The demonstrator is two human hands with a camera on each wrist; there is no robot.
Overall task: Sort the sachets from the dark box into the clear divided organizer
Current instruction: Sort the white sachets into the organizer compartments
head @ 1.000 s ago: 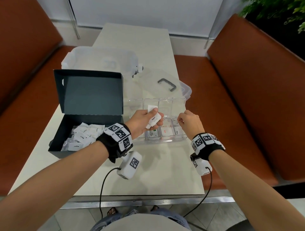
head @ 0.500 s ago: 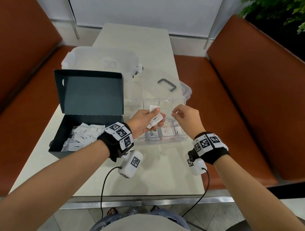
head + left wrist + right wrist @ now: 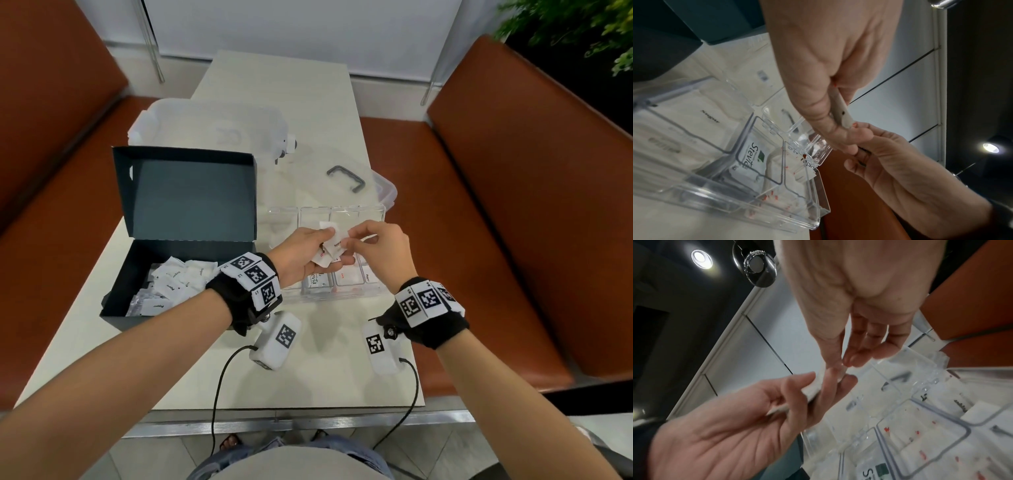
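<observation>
Sachets [image 3: 329, 248] fanned in left hand [image 3: 301, 255] grip, right hand [image 3: 383, 250] pinching one

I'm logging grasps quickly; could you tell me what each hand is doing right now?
Left hand: holding a bunch of sachets.
Right hand: fingers pinching one sachet of that bunch.

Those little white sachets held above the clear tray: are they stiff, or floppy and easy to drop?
Probably light and a bit floppy: the sachets look thin and flat, and the left hand holds several fanned between its fingers. They seem papery rather than slippery, since the right hand pinches one by its edge. The ones in the dark box lie crumpled in a loose heap, so they likely bend easily.
</observation>
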